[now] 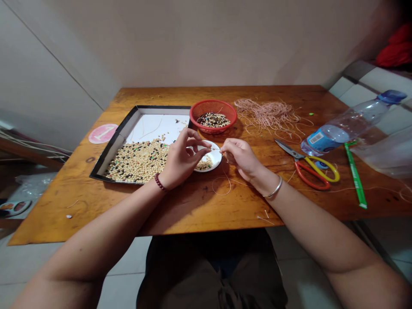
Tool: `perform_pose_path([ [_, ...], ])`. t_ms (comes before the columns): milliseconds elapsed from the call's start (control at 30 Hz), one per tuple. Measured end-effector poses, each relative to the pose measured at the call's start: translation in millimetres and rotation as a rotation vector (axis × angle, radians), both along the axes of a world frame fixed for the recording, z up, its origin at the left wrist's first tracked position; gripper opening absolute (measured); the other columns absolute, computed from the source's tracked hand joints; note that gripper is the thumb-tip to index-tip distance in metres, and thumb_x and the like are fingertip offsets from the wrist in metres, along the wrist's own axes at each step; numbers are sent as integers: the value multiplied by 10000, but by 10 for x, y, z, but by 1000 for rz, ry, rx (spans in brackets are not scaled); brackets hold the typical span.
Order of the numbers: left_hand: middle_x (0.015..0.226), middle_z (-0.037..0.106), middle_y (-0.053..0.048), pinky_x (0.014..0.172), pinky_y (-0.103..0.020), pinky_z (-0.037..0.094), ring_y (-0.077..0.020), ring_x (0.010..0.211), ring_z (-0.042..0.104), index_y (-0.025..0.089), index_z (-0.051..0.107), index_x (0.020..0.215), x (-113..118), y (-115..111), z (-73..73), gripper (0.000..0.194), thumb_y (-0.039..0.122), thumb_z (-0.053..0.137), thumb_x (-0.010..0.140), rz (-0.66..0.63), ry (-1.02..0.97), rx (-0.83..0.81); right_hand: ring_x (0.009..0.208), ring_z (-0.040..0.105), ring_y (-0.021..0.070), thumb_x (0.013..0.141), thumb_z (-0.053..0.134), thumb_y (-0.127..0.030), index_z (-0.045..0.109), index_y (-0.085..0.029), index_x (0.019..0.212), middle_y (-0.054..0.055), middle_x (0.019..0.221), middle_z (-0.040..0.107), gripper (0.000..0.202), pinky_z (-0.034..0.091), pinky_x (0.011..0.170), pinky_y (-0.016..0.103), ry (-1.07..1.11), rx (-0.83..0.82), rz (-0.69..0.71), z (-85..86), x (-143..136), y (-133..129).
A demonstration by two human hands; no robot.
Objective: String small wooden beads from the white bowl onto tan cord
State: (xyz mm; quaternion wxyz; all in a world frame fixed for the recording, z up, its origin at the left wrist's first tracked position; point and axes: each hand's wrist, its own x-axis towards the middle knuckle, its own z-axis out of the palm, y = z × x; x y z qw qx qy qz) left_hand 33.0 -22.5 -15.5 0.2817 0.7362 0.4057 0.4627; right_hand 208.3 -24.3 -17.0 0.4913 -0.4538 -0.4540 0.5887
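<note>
Over a small white dish (216,159) with pale beads (205,163) in it, my two hands face each other. My left hand (184,155) has thumb and index fingertips pinched by a small bead on a thin cord. The fingers of my right hand (238,155) are closed on that cord (222,184), which loops down onto the table. Left of the dish lies a black-rimmed tray (138,110) holding many cream, black and coloured beads (141,161). Behind the dish stands a red plastic basket (196,116) with mixed beads (214,120).
A tangle of pink cord (267,113) lies at the back of the wooden table (180,210). To the right are scissors (310,167) with red and yellow handles, a tilted plastic bottle (347,120) and a green strip (355,178). A round pink label (102,133) sits at the left.
</note>
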Motion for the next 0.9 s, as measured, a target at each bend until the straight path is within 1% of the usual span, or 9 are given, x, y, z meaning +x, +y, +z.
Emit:
perform_pose_path([
  [233,906,698,-42,523,-228,486,-108,697,652,214,406,936,-16,15,-25,295,304,668,832,5,22,4,440,190,60,612,600,-235,457,-195,514,-81,437,278,178,117,444,243,-21,17,-3,3,7,3],
  [433,859,696,-27,527,-222,491,-114,707,662,212,403,909,-14,17,-28,324,320,695,817,7,19,20,449,201,61,637,592,-222,455,-193,516,-74,448,299,186,134,454,243,-26,34,31,0,4,-5],
  [567,867,709,-30,532,-222,485,-113,713,666,208,420,900,-17,11,-25,318,315,706,811,0,27,19,445,197,60,646,586,-211,449,-195,523,-74,445,298,185,115,452,241,-17,37,44,1,-3,-8],
  [733,883,719,-42,540,-217,482,-133,790,692,197,465,905,-28,9,-10,294,328,710,812,4,21,16,422,174,54,674,590,-214,438,-198,561,-87,440,274,191,81,444,240,27,-27,102,19,7,-11],
  [900,880,708,-40,526,-199,480,-140,812,699,193,474,903,-33,10,-4,283,337,702,820,-4,7,-18,413,193,54,699,604,-236,442,-200,594,-95,445,279,196,110,430,229,62,-27,159,7,-3,-19],
])
